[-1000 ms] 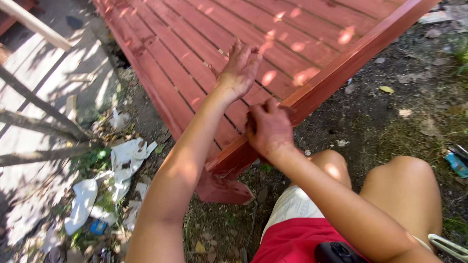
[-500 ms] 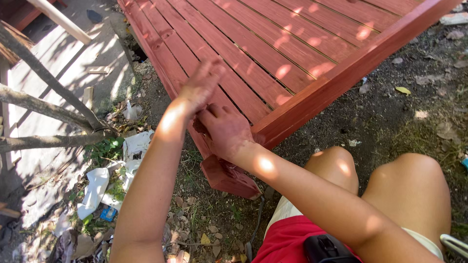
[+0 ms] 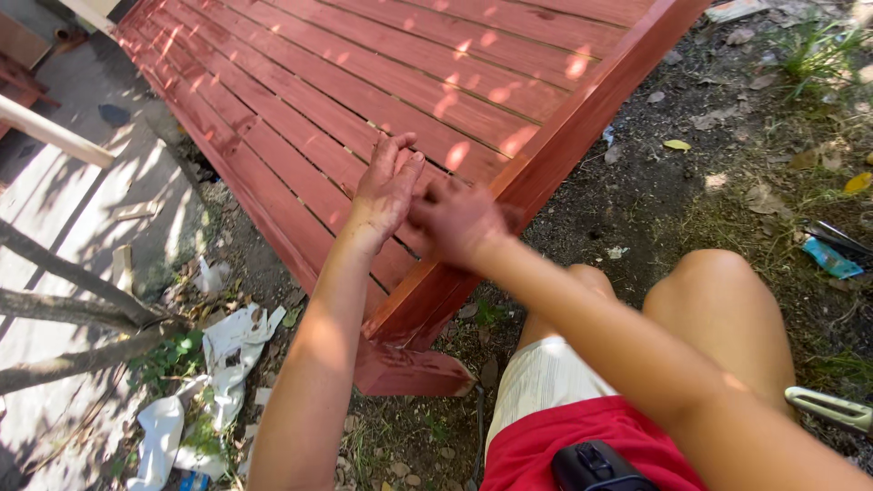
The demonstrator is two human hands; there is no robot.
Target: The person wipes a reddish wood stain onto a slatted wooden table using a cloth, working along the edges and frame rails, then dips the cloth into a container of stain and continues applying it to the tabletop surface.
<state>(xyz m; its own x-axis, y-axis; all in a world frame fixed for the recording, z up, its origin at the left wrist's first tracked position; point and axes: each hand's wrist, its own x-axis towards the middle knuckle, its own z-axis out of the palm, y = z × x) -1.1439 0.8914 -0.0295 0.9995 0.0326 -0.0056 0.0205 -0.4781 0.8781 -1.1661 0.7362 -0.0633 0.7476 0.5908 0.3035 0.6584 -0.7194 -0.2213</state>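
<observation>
My left hand (image 3: 386,186) is raised over the red-painted wooden platform (image 3: 409,73), flat and open with fingers straight and together. My right hand (image 3: 455,218) is blurred, its fingers curled, and presses against the left hand's fingertips and palm edge. I see nothing held in either hand. Both hands hover above the planks near the platform's thick red edge beam (image 3: 582,118), which runs diagonally to the corner (image 3: 409,364) in front of my bare knees (image 3: 718,300).
Dirt, dry leaves and small stones surround the platform. Crumpled white plastic (image 3: 227,345) and bare branches (image 3: 73,309) lie at the left. A blue scrap (image 3: 827,259) and a pale tool handle (image 3: 832,409) are at the right. A black device (image 3: 596,468) sits at my waist.
My view has swung, so the platform corner sits further right. My right hand left the edge beam and came up against my left hand, which lifted off the planks.
</observation>
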